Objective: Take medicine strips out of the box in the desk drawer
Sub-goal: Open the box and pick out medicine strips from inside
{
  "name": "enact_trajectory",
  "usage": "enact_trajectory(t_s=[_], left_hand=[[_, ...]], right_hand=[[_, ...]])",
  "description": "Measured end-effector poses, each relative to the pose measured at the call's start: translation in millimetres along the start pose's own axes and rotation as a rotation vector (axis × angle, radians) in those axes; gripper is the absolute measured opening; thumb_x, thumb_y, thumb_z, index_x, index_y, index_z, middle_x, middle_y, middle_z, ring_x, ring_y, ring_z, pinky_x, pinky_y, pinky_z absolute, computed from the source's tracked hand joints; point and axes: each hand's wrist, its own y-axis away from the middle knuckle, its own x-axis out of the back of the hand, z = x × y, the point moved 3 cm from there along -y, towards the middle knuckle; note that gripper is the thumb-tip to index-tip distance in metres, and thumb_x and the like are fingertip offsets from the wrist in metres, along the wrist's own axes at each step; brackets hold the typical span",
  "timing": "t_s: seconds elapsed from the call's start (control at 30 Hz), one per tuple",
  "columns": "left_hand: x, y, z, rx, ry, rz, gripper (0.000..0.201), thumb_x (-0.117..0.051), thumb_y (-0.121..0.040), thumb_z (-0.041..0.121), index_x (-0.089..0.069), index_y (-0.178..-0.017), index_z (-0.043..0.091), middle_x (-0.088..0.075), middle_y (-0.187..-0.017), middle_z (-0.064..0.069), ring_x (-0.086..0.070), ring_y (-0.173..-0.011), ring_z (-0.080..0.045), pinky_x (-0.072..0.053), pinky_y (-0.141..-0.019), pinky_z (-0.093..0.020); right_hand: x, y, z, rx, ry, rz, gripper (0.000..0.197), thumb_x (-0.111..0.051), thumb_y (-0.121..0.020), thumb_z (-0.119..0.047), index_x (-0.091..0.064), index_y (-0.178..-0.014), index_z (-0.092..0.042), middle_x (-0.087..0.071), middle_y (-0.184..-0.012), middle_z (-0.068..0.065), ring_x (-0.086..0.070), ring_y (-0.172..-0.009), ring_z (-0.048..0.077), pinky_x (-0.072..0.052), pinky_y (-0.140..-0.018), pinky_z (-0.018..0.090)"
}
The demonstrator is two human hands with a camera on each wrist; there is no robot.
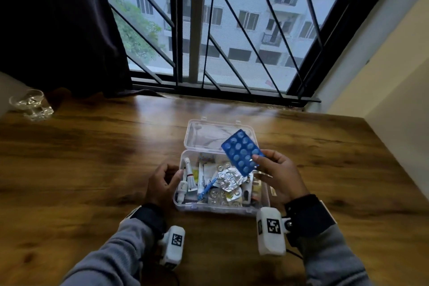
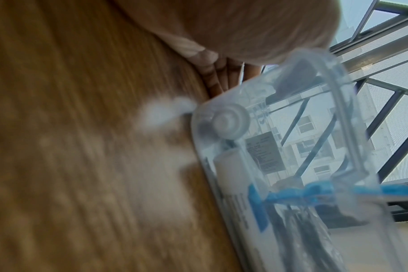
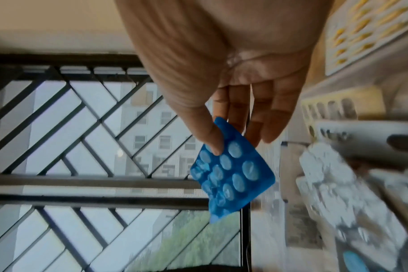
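**You held one blue strip point(image 1: 242, 152) just above the open box point(image 1: 185, 206).**
Your right hand point(image 1: 276, 174) pinched the strip at the corner nearest the box, thumb on the blister face and fingers behind. Your left hand point(image 1: 161, 184) curled round the box's left wall on the desk point(image 1: 92, 158). The strip looked light, thin and easily creased, so a bare edge seemed the best hold. Silver strips point(image 1: 228, 179) lay inside the box.

The desk point(image 1: 92, 158) is shown in brown wood grain with a soft gloss. The box point(image 1: 218, 209) is formed of clear, smooth plastic. The blue strip point(image 1: 242, 152) is seen as glossy blistered plastic; the foil strips point(image 1: 228, 179) are crinkled and shiny.
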Motion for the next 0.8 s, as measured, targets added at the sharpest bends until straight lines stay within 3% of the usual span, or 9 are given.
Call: enact_trajectory(t_s=[0.13, 0.23, 0.33, 0.43, 0.5, 0.53, 0.63, 0.8], left_hand=[[-2, 1, 2, 0.018, 0.023, -0.03, 0.035, -0.056, -0.073, 0.048, -0.063, -0.096, 0.023, -0.071, -0.092, 0.0, -0.068, -0.082, -0.012, -0.057, -0.072, -0.035], [-2, 3, 4, -0.005, 0.016, -0.067, 0.05, -0.053, -0.073, 0.049, -0.06, -0.111, 0.018, -0.069, -0.1, -0.002, -0.067, -0.091, -0.014, -0.057, -0.076, -0.034], [-1, 3, 5, -0.041, 0.001, -0.094, 0.062, -0.051, -0.072, 0.05, -0.058, -0.121, 0.013, -0.067, -0.105, -0.006, -0.066, -0.092, -0.011, -0.054, -0.071, -0.023], [-4, 2, 8, -0.07, 0.016, -0.129, 0.066, -0.05, -0.073, 0.048, -0.053, -0.128, 0.011, -0.064, -0.105, 0.0, -0.065, -0.089, 0.001, -0.052, -0.067, -0.011], [-5, 3, 7, -0.073, 0.019, -0.144, 0.061, -0.05, -0.074, 0.047, -0.054, -0.125, 0.015, -0.065, -0.106, -0.001, -0.065, -0.092, -0.001, -0.054, -0.069, -0.015], [-4, 3, 5, -0.061, 0.006, -0.14, 0.059, -0.05, -0.074, 0.047, -0.055, -0.124, 0.016, -0.066, -0.108, -0.005, -0.066, -0.094, -0.007, -0.056, -0.073, -0.023], [-1, 2, -3, -0.024, -0.035, -0.13, 0.061, -0.05, -0.076, 0.048, -0.058, -0.125, 0.013, -0.066, -0.113, -0.013, -0.065, -0.098, -0.025, -0.057, -0.08, -0.046], [0, 2, -1, -0.04, -0.097, -0.126, 0.059, -0.05, -0.077, 0.052, -0.059, -0.123, 0.015, -0.066, -0.112, -0.011, -0.065, -0.096, -0.023, -0.057, -0.08, -0.048]], right_hand=[[46, -4, -2, 0.003, -0.055, 0.133, 0.021, -0.067, -0.083, 0.001, -0.058, -0.095, -0.013, -0.07, -0.092, 0.011, -0.071, -0.066, 0.016, -0.058, -0.054, 0.025], [85, -2, 1, 0.048, 0.115, 0.308, 0.023, -0.068, -0.082, 0.004, -0.057, -0.091, -0.014, -0.065, -0.094, 0.017, -0.067, -0.071, 0.023, -0.057, -0.049, 0.022], [112, -5, 19, -0.007, 0.229, 0.42, 0.023, -0.069, -0.08, 0.006, -0.054, -0.084, -0.011, -0.063, -0.095, 0.024, -0.063, -0.068, 0.025, -0.055, -0.043, 0.022], [124, -13, 44, -0.041, 0.341, 0.445, 0.022, -0.075, -0.076, 0.002, -0.056, -0.079, -0.01, -0.066, -0.095, 0.027, -0.063, -0.068, 0.024, -0.056, -0.047, 0.024], [128, -15, 56, -0.032, 0.429, 0.47, 0.023, -0.08, -0.073, -0.005, -0.058, -0.075, -0.012, -0.069, -0.09, 0.023, -0.065, -0.068, 0.025, -0.057, -0.052, 0.031], [129, -15, 59, -0.02, 0.49, 0.486, 0.024, -0.083, -0.071, -0.011, -0.059, -0.074, -0.012, -0.07, -0.088, 0.019, -0.065, -0.069, 0.026, -0.057, -0.055, 0.034], [130, -13, 64, -0.011, 0.65, 0.5, 0.026, -0.085, -0.068, -0.024, -0.063, -0.076, -0.013, -0.069, -0.08, 0.008, -0.063, -0.074, 0.022, -0.047, -0.061, 0.028], [123, -6, 50, 0.073, 0.732, 0.47, 0.028, -0.08, -0.073, -0.037, -0.063, -0.075, -0.015, -0.067, -0.074, 0.001, -0.063, -0.071, 0.017, -0.043, -0.059, 0.026]])
